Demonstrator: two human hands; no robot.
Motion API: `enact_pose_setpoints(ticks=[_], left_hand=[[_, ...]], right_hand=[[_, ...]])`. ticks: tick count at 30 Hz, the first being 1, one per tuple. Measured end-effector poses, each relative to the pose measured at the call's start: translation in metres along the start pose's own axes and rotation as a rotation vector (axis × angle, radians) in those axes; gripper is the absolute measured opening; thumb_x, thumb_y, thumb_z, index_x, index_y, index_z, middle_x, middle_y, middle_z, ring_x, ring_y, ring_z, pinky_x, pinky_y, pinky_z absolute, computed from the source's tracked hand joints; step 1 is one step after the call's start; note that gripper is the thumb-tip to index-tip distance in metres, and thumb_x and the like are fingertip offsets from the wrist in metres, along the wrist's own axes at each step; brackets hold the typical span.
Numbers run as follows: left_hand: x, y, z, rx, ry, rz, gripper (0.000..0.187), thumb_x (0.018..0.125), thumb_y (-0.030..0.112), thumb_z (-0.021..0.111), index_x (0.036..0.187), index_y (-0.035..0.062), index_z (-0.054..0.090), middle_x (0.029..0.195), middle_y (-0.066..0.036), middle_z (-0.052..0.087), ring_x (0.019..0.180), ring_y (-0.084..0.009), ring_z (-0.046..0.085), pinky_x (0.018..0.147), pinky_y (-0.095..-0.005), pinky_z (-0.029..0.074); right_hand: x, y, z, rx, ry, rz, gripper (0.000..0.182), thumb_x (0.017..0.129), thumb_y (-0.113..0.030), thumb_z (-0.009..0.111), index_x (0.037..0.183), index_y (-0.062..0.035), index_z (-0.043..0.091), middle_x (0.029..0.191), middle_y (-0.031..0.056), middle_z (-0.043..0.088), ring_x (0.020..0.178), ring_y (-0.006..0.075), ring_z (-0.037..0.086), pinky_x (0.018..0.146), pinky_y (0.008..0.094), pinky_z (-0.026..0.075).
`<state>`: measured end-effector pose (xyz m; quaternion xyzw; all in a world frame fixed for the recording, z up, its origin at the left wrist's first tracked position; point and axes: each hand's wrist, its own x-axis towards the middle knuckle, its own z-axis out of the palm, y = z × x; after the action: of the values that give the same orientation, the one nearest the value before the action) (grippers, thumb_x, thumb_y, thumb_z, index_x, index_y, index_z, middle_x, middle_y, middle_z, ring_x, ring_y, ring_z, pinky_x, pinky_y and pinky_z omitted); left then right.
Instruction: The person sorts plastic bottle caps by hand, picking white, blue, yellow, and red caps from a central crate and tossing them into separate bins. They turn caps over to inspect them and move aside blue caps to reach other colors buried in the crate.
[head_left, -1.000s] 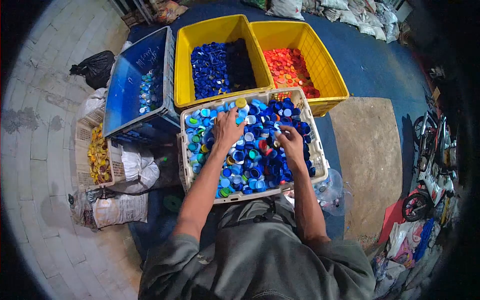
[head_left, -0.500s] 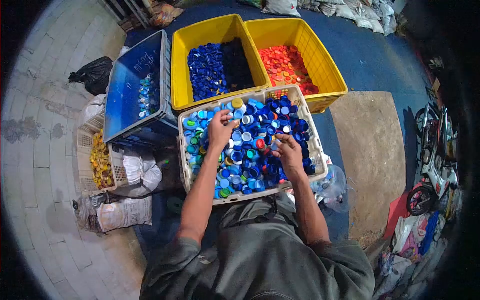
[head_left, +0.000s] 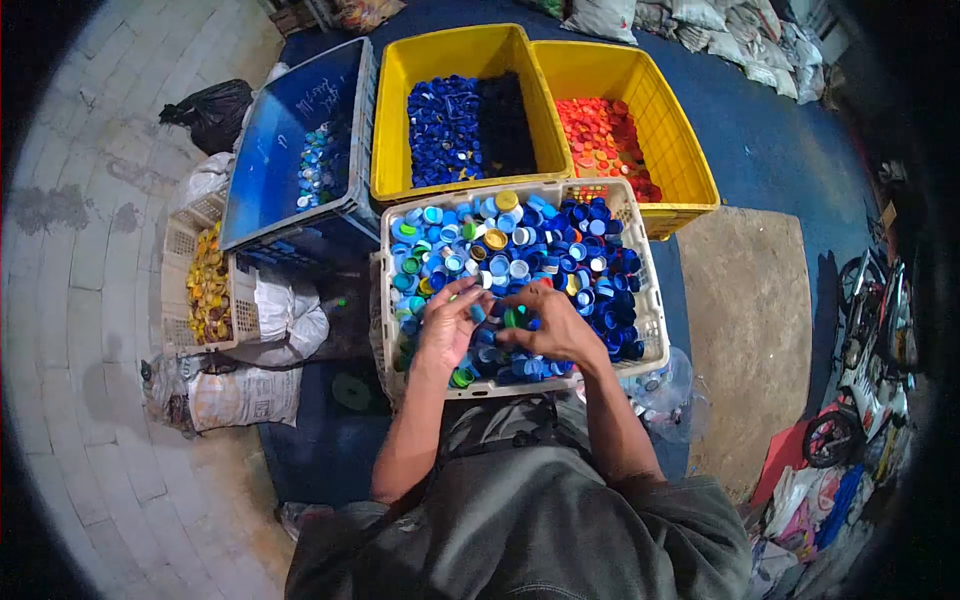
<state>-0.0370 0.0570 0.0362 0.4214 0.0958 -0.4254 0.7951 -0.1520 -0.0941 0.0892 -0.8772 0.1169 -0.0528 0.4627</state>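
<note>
A whitish plastic crate (head_left: 655, 318) full of loose bottle caps stands right before my body. Most caps are light or dark blue, mixed with white, green, yellow and orange ones. Over the near middle of the crate, my left hand (head_left: 450, 325) has its fingers curled, with a blue bottle cap (head_left: 478, 313) at the fingertips. Close beside it, my right hand (head_left: 558, 325) reaches in from the right, slightly blurred. Its thumb and forefinger are apart, with a green cap (head_left: 514, 318) showing between them; a firm hold on it is not visible.
Behind the crate stand a yellow bin (head_left: 391, 110) of dark blue caps, another yellow bin (head_left: 680, 130) of orange-red caps and a blue bin (head_left: 265, 170) with mixed caps. A beige crate (head_left: 178, 265) of yellow caps and sacks (head_left: 245, 398) are left; a motorcycle (head_left: 850, 400) is right.
Both hands have moved nearer my body and closer together. My left hand has left the far caps, and my right hand has swung leftward. The view has shifted slightly.
</note>
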Motion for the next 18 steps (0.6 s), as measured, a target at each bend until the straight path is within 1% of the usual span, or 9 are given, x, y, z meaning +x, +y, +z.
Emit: enact_pose_setpoints(ticks=[2, 3, 4, 6, 9, 10, 13, 15, 18], left_hand=[[-0.003, 0.009, -0.024, -0.123, 0.017, 0.004, 0.023, 0.086, 0.005, 0.062, 0.109, 0.0012, 0.057, 0.095, -0.01, 0.063, 0.086, -0.0192, 0.062, 0.079, -0.0328, 0.054], [-0.01, 0.016, -0.029, -0.212, -0.045, -0.026, 0.021, 0.087, 0.005, 0.061, 0.107, -0.0001, 0.057, 0.094, -0.01, 0.06, 0.086, -0.0197, 0.061, 0.079, -0.0342, 0.054], [-0.01, 0.019, -0.035, -0.336, -0.014, -0.077, 0.02, 0.087, 0.006, 0.06, 0.106, -0.0006, 0.057, 0.093, -0.01, 0.059, 0.086, -0.0201, 0.061, 0.078, -0.0343, 0.054], [-0.009, 0.02, -0.045, -0.581, 0.048, -0.18, 0.018, 0.088, 0.007, 0.059, 0.103, -0.0017, 0.056, 0.092, -0.01, 0.057, 0.085, -0.0211, 0.06, 0.078, -0.0345, 0.054], [-0.013, 0.022, -0.04, -0.71, 0.037, -0.193, 0.016, 0.09, 0.012, 0.058, 0.098, -0.0022, 0.056, 0.091, -0.011, 0.054, 0.082, -0.0219, 0.059, 0.076, -0.0344, 0.053], [-0.015, 0.022, -0.039, -0.741, 0.037, -0.198, 0.016, 0.091, 0.013, 0.058, 0.097, -0.002, 0.057, 0.091, -0.012, 0.054, 0.081, -0.0219, 0.059, 0.075, -0.0344, 0.053], [-0.016, 0.02, -0.042, -0.599, 0.039, -0.114, 0.02, 0.091, 0.02, 0.06, 0.097, 0.0007, 0.058, 0.087, -0.009, 0.056, 0.082, -0.0211, 0.058, 0.073, -0.0341, 0.051], [-0.016, 0.025, -0.037, -0.5, 0.089, -0.076, 0.023, 0.092, 0.026, 0.061, 0.096, 0.0035, 0.059, 0.082, -0.006, 0.055, 0.078, -0.019, 0.055, 0.07, -0.0328, 0.05], [-0.005, 0.034, -0.033, -0.452, 0.209, -0.045, 0.022, 0.094, 0.026, 0.058, 0.096, 0.004, 0.057, 0.075, -0.003, 0.05, 0.067, -0.0154, 0.05, 0.062, -0.0298, 0.046]], right_hand=[[0.005, 0.008, -0.004, -0.078, -0.036, -0.034, 0.041, 0.071, -0.026, 0.077, 0.104, -0.004, 0.068, 0.092, 0.0164, 0.062, 0.092, 0.0324, 0.06, 0.08, 0.041, 0.048], [0.016, 0.014, -0.003, -0.082, 0.033, 0.071, 0.04, 0.072, -0.025, 0.077, 0.104, -0.0032, 0.068, 0.092, 0.0177, 0.062, 0.091, 0.0331, 0.061, 0.079, 0.0411, 0.048], [0.03, 0.025, 0.001, -0.103, 0.1, 0.114, 0.033, 0.075, -0.024, 0.072, 0.102, -0.0046, 0.067, 0.093, 0.0226, 0.06, 0.089, 0.0388, 0.06, 0.076, 0.0461, 0.048], [0.057, 0.039, 0.004, -0.254, 0.269, 0.014, 0.023, 0.076, -0.016, 0.067, 0.095, -0.0055, 0.067, 0.091, 0.0203, 0.058, 0.085, 0.0386, 0.059, 0.074, 0.0468, 0.048], [0.099, 0.073, 0.019, -0.494, 0.396, -0.053, 0.019, 0.076, -0.013, 0.061, 0.093, -0.0081, 0.068, 0.092, 0.0183, 0.056, 0.084, 0.037, 0.057, 0.072, 0.0457, 0.048], [0.105, 0.078, 0.023, -0.545, 0.37, -0.016, 0.019, 0.076, -0.013, 0.063, 0.094, -0.0083, 0.068, 0.094, 0.0183, 0.057, 0.086, 0.0369, 0.057, 0.073, 0.0454, 0.048], [0.118, 0.09, 0.03, -0.635, 0.368, 0.029, 0.018, 0.077, -0.016, 0.065, 0.093, -0.0082, 0.07, 0.097, 0.0183, 0.058, 0.088, 0.0368, 0.057, 0.076, 0.0449, 0.048], [0.119, 0.098, 0.031, -0.562, 0.389, -0.022, 0.017, 0.076, -0.014, 0.066, 0.091, -0.007, 0.07, 0.096, 0.0186, 0.058, 0.089, 0.0365, 0.057, 0.076, 0.0454, 0.048], [0.107, 0.095, 0.027, -0.343, 0.404, -0.062, 0.014, 0.076, -0.013, 0.067, 0.087, -0.0036, 0.065, 0.092, 0.0197, 0.058, 0.086, 0.0358, 0.057, 0.073, 0.0444, 0.047]])
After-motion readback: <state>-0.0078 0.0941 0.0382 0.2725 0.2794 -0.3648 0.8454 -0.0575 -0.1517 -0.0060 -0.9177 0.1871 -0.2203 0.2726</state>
